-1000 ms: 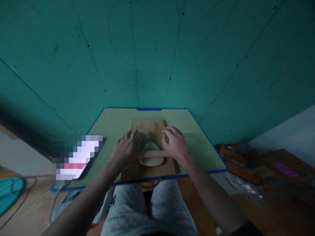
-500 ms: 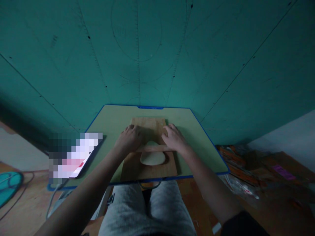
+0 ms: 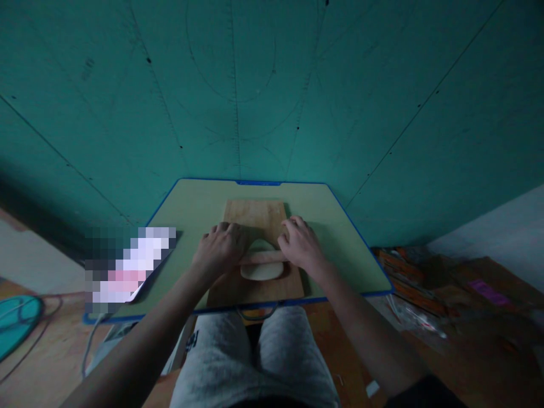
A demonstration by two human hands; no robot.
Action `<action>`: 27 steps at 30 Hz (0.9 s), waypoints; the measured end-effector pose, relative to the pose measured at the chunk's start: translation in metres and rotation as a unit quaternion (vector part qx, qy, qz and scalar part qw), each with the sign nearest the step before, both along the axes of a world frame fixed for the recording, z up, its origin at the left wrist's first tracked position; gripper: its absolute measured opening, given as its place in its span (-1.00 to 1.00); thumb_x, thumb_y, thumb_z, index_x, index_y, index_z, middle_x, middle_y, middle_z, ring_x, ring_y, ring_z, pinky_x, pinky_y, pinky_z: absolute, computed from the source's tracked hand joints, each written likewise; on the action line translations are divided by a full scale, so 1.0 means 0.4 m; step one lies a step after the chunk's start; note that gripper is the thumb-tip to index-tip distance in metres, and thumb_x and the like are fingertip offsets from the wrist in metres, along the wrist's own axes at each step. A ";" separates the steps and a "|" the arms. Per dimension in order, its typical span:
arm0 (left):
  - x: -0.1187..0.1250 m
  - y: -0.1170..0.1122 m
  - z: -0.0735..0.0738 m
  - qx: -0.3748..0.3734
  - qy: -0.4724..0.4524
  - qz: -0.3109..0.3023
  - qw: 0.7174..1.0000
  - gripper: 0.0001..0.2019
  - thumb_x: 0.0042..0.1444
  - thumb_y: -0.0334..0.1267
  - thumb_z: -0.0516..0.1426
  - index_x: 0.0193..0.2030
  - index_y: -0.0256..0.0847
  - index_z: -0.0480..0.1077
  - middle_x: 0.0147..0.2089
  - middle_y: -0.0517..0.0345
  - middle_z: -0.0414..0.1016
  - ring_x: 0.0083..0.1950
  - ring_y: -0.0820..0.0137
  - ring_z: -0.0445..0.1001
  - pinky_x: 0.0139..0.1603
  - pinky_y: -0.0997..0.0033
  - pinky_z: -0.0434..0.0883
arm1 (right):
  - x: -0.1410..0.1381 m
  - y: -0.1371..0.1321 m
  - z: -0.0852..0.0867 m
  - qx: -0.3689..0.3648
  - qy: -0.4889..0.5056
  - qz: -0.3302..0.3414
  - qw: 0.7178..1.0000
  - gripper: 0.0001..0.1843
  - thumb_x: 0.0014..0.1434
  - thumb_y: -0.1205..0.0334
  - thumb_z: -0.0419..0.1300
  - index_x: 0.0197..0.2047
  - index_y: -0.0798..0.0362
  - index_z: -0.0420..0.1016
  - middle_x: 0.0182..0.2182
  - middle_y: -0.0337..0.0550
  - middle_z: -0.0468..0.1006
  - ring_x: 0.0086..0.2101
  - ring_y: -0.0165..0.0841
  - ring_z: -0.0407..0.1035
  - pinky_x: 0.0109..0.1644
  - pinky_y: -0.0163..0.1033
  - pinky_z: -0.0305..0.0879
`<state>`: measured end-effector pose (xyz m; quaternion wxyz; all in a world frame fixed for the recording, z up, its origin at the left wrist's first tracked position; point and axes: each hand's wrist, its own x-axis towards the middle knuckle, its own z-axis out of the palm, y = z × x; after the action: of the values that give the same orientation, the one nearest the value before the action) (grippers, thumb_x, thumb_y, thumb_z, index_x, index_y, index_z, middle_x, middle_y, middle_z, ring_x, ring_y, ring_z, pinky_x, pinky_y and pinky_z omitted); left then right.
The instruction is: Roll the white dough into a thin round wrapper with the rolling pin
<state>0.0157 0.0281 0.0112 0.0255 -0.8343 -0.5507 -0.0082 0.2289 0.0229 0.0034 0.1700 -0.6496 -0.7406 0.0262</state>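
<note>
A wooden rolling pin [image 3: 262, 258] lies crosswise over a flat, pale piece of dough [image 3: 261, 272]. My left hand [image 3: 221, 245] is closed on the pin's left end, and my right hand [image 3: 300, 241] grips its right end. Beneath them is a wooden cutting board [image 3: 255, 212], its long side running away from me. The dough shows on both the near and far side of the pin. Both ends of the pin are hidden by my hands.
The board rests on a small pale table [image 3: 348, 272] with a blue rim. A lit tablet-like screen [image 3: 136, 266], partly blurred out, stands at the left with a cable. A green wall [image 3: 263, 85] rises behind. Cardboard [image 3: 480, 283] lies on the floor at right.
My left hand has shifted slightly nearer to me and its fingers have curled further. My right-hand fingers also look more curled. The pin still lies across the dough, and the view has shifted slightly.
</note>
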 end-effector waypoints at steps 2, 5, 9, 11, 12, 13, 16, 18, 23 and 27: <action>0.000 0.032 -0.006 -0.013 0.001 0.000 1.000 -0.65 0.37 -0.22 -0.11 0.05 -0.24 0.44 0.08 -0.21 0.45 0.12 0.00 0.42 -0.08 0.09 0.49 | -0.001 0.030 0.003 -0.016 -0.004 -0.014 1.000 -0.70 0.25 0.28 0.07 0.00 0.07 0.51 0.06 0.07 0.46 0.02 -0.18 0.40 0.10 -0.12 0.30; 0.006 0.087 -0.009 0.008 -0.046 0.046 0.998 -0.63 0.35 -0.21 -0.10 0.09 -0.27 0.44 0.12 -0.24 0.44 0.12 0.02 0.44 -0.01 0.07 0.47 | -0.002 0.081 0.011 -0.026 -0.008 -0.036 0.999 -0.73 0.26 0.29 0.07 -0.05 0.08 0.53 -0.01 0.07 0.50 -0.05 -0.18 0.43 0.04 -0.11 0.32; 0.018 0.126 -0.001 0.021 -0.066 0.073 0.995 -0.63 0.33 -0.24 -0.09 0.05 -0.32 0.46 0.04 -0.24 0.48 0.04 0.10 0.50 0.01 0.15 0.46 | -0.002 0.117 0.026 -0.005 -0.025 -0.037 0.999 -0.75 0.26 0.33 0.06 -0.10 0.07 0.54 -0.07 0.06 0.53 -0.08 -0.19 0.42 0.02 -0.12 0.31; 0.021 0.116 0.003 0.024 -0.069 0.080 0.994 -0.63 0.34 -0.25 -0.11 0.02 -0.33 0.46 0.02 -0.22 0.49 0.03 0.12 0.51 0.02 0.16 0.45 | -0.003 0.106 0.029 0.008 -0.030 -0.032 0.999 -0.75 0.27 0.34 0.05 -0.11 0.08 0.54 -0.08 0.05 0.53 -0.08 -0.20 0.42 0.01 -0.13 0.30; 0.021 0.102 0.004 0.024 -0.069 0.079 0.994 -0.63 0.35 -0.25 -0.11 0.01 -0.31 0.46 0.02 -0.19 0.49 0.03 0.12 0.51 0.02 0.17 0.45 | -0.003 0.093 0.028 0.013 -0.030 -0.027 0.999 -0.75 0.27 0.34 0.04 -0.11 0.08 0.53 -0.07 0.05 0.53 -0.08 -0.20 0.42 0.00 -0.14 0.30; 0.020 0.084 0.005 0.024 -0.066 0.072 0.995 -0.64 0.36 -0.23 -0.11 0.00 -0.28 0.47 0.02 -0.17 0.49 0.05 0.13 0.50 0.01 0.18 0.46 | -0.003 0.076 0.026 0.016 -0.028 -0.021 0.999 -0.75 0.27 0.34 0.04 -0.11 0.08 0.53 -0.07 0.05 0.53 -0.08 -0.20 0.42 0.00 -0.15 0.30; 0.014 0.024 0.003 0.026 -0.041 0.039 0.998 -0.65 0.39 -0.16 -0.11 0.02 -0.18 0.46 0.06 -0.10 0.47 0.11 0.08 0.44 -0.01 0.14 0.45 | -0.003 0.019 0.014 0.018 -0.015 0.002 1.000 -0.75 0.27 0.34 0.03 -0.12 0.06 0.52 -0.06 0.04 0.53 -0.07 -0.20 0.41 0.01 -0.16 0.30; 0.010 0.000 0.001 0.027 -0.028 0.026 0.999 -0.63 0.41 -0.12 -0.12 0.04 -0.15 0.46 0.09 -0.10 0.46 0.14 0.04 0.41 -0.02 0.10 0.45 | -0.002 -0.003 0.007 0.013 -0.009 0.007 1.000 -0.76 0.26 0.33 0.04 -0.12 0.05 0.52 -0.06 0.03 0.53 -0.07 -0.20 0.42 0.01 -0.16 0.30; 0.008 0.052 -0.006 0.017 -0.008 -0.012 1.000 -0.67 0.37 -0.20 -0.08 -0.02 -0.23 0.48 0.07 -0.15 0.47 0.16 0.05 0.40 0.02 0.12 0.42 | -0.001 0.051 0.006 0.000 -0.017 -0.016 1.000 -0.78 0.26 0.31 0.05 -0.16 0.03 0.53 -0.09 0.00 0.54 -0.11 -0.22 0.43 -0.04 -0.16 0.31; 0.018 0.137 -0.004 0.030 -0.047 0.050 0.997 -0.63 0.37 -0.19 -0.10 0.02 -0.29 0.46 0.05 -0.18 0.49 0.11 0.08 0.46 0.05 0.14 0.43 | -0.004 0.129 0.011 0.001 -0.041 -0.041 0.998 -0.78 0.27 0.29 0.07 -0.16 0.03 0.55 -0.11 -0.01 0.57 -0.15 -0.23 0.44 -0.11 -0.17 0.32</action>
<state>0.0228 0.0829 0.0096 0.0254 -0.8034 -0.5917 -0.0624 0.2272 0.0747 0.0079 0.1415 -0.6797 -0.7196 -0.0083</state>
